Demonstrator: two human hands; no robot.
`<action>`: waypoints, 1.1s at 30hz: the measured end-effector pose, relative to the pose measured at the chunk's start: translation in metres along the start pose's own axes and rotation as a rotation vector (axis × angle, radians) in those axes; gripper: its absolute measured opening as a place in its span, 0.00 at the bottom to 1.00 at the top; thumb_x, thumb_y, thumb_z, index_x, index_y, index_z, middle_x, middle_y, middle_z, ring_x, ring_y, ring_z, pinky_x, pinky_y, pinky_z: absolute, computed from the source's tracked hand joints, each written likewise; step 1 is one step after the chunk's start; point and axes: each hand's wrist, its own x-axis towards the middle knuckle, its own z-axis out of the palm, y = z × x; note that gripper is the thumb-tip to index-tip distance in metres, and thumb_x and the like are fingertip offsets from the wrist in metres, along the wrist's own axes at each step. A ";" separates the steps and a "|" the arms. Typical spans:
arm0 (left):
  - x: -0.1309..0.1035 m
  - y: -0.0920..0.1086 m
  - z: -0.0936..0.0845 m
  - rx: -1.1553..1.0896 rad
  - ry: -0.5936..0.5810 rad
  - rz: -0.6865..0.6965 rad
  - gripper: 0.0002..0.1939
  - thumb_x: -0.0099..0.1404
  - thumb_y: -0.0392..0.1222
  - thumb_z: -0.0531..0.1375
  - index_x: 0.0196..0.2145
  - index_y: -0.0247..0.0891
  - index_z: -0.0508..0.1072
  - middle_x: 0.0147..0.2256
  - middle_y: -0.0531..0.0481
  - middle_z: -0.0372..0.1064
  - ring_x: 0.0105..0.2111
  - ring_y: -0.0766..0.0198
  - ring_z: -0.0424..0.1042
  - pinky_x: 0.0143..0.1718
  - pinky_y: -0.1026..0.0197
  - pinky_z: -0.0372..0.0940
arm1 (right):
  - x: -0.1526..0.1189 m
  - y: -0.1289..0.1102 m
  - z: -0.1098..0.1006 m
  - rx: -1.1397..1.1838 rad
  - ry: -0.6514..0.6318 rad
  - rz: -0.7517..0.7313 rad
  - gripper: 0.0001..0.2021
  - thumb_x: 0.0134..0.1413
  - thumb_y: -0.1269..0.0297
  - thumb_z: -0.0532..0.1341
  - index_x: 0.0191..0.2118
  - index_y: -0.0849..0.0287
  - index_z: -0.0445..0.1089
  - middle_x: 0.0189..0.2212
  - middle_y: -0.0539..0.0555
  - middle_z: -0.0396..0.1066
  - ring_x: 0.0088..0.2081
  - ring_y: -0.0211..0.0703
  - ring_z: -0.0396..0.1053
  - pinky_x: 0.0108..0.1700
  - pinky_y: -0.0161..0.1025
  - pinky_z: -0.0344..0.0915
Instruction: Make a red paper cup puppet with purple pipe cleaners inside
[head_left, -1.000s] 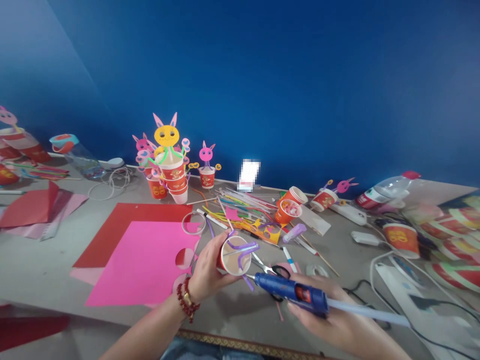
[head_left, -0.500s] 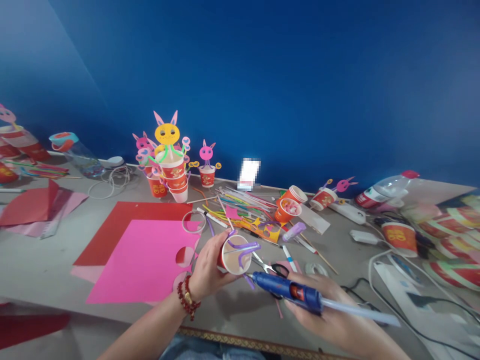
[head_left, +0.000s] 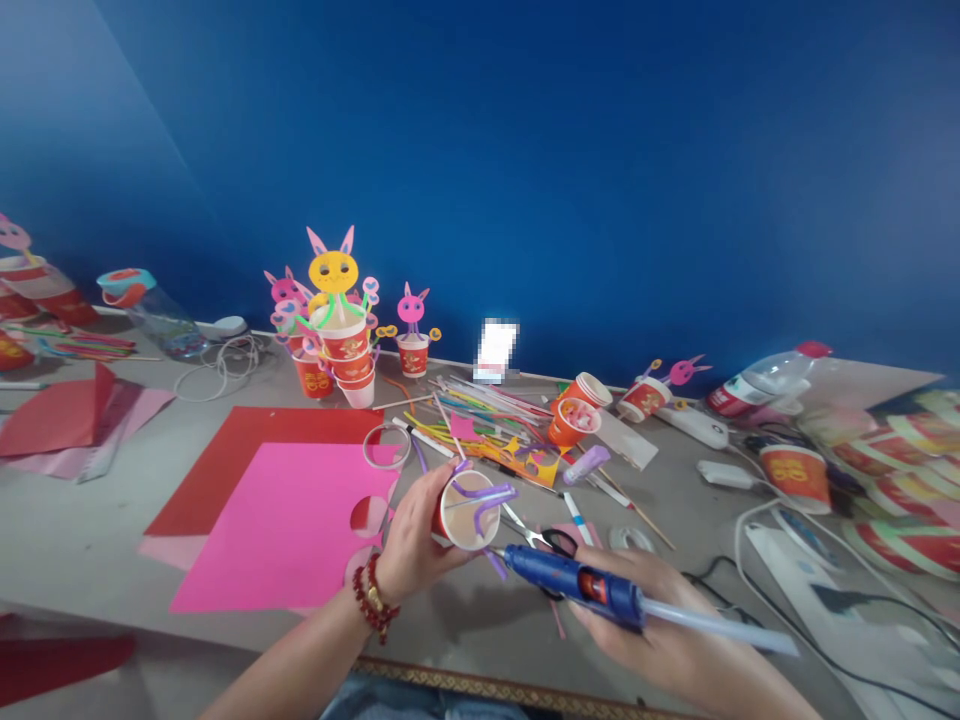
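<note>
My left hand (head_left: 411, 540) is wrapped round a red and white paper cup (head_left: 469, 525), its open mouth tilted toward me. Purple fuzzy pipe cleaners (head_left: 487, 492) cross the cup's mouth, and another purple piece sticks out at its lower edge. In my right hand (head_left: 637, 610) is a blue hot glue gun (head_left: 574, 580) with a long pale glue stick coming out of its back. The gun's nozzle points left and is at the lower rim of the cup; whether it touches cannot be made out. Scissors (head_left: 551, 540) lie behind the gun, partly covered.
Pink paper (head_left: 277, 540) and red paper (head_left: 210, 470) lie on the left. Finished rabbit cups (head_left: 345, 340) stand near the wall. Loose pipe cleaners (head_left: 495, 400), markers and scraps spread across the middle. Cables and a power strip (head_left: 817, 600) are at the right, near a bottle (head_left: 772, 380).
Hardly anything differs. The whole view has shifted very slightly; both hands keep their hold on the cup and the glue gun.
</note>
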 end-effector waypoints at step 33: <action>0.002 0.004 -0.001 -0.224 -0.001 -0.086 0.44 0.56 0.44 0.68 0.66 0.42 0.53 0.57 0.35 0.70 0.54 0.45 0.74 0.52 0.45 0.73 | -0.015 0.001 0.002 0.594 0.157 0.297 0.18 0.62 0.50 0.58 0.31 0.58 0.76 0.25 0.57 0.77 0.24 0.45 0.75 0.27 0.37 0.75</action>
